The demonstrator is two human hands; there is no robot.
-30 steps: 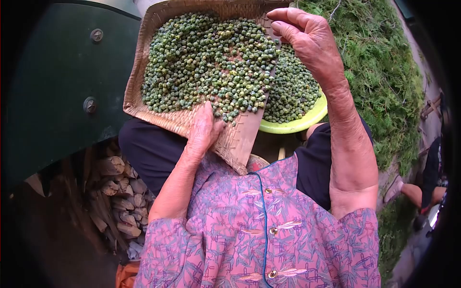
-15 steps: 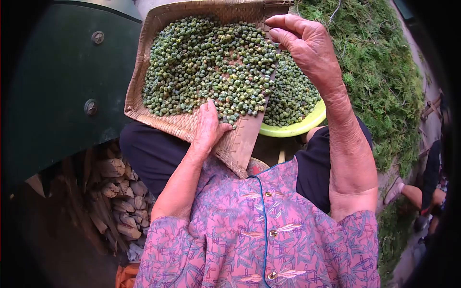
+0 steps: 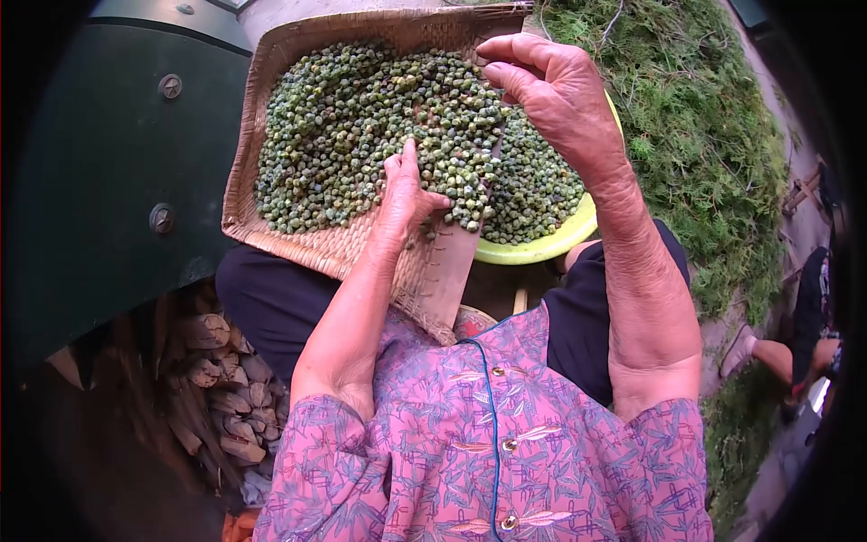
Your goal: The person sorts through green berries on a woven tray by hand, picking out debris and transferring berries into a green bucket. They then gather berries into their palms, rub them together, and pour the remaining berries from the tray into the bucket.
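A woven basket tray (image 3: 237,172) rests across my lap, with a spread of small green round berries (image 3: 334,135) on it. My left hand (image 3: 408,194) touches the berries near the tray's front right part, its fingers apart. Above the tray's right edge is my right hand (image 3: 553,95), thumb and forefinger near each other with a small gap; nothing shows between them. Under that edge stands a yellow-green basin (image 3: 551,246), which also holds green berries (image 3: 533,181).
Cut green foliage (image 3: 695,135) covers the ground at the right. A dark green metal panel (image 3: 117,172) is at the left, with split firewood (image 3: 226,388) below it. Part of another person's leg (image 3: 772,354) shows at the far right.
My left hand has moved up and slightly right, further into the berries, and its fingers have spread. The whole view has shifted slightly; my right hand keeps nearly the same pose.
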